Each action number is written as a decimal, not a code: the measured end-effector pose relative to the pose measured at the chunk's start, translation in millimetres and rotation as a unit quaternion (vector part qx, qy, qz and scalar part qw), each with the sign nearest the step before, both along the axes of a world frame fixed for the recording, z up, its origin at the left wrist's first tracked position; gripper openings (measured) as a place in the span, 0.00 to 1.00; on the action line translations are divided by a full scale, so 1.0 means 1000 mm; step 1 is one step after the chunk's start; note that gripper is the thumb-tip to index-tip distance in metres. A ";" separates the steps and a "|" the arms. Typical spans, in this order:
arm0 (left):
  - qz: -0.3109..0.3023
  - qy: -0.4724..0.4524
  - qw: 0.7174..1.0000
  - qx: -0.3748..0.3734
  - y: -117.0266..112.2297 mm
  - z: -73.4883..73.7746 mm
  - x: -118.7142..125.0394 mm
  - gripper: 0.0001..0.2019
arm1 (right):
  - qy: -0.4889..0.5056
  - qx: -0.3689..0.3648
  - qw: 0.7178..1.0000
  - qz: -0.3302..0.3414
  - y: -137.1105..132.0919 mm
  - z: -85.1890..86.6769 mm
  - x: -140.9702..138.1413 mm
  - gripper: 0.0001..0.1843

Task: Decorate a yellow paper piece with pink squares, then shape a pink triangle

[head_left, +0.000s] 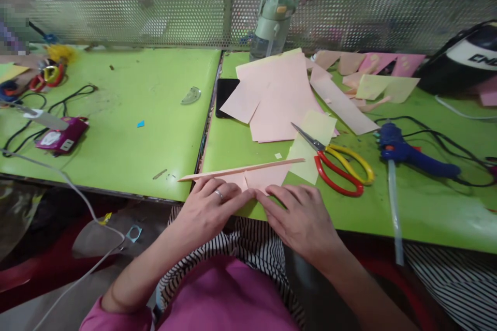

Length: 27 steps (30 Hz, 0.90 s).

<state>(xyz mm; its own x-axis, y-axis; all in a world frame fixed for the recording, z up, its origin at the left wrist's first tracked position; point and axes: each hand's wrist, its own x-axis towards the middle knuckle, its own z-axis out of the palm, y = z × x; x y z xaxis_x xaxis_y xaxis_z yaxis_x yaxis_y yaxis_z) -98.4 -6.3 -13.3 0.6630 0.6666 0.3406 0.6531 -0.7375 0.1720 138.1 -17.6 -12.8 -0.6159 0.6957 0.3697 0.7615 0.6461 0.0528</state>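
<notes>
A long folded strip of pale pink paper (248, 170) lies along the near edge of the green table (427, 207). My left hand (207, 207), with a ring on one finger, rests flat on the paper's left part, fingers stretched out. My right hand (301, 217) lies flat on its right part, fingers pointing left, so that the fingertips of both hands nearly meet at a fold. Neither hand grips anything.
Red-and-yellow scissors (341, 163) lie on a yellow sheet just right of my hands. A blue glue gun (411, 152) with its cord sits farther right. Pink sheets (275, 95), a black phone (225, 94), a green bottle (274, 18) and more paper cut-outs lie behind. Cables and a magenta box (62, 137) are at left.
</notes>
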 end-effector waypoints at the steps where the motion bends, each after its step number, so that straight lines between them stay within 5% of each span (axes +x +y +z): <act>1: 0.003 0.021 1.000 0.002 -0.001 0.001 0.003 0.20 | 0.002 0.002 1.000 -0.003 -0.001 -0.001 0.001 0.17; 9: 0.020 0.085 0.996 0.008 -0.009 0.003 0.013 0.18 | 0.194 -0.066 0.978 -0.039 -0.006 -0.007 0.018 0.17; 27: 0.021 -0.013 1.000 -0.002 -0.009 -0.001 0.008 0.17 | 0.193 -0.030 0.979 -0.053 -0.003 -0.005 0.015 0.14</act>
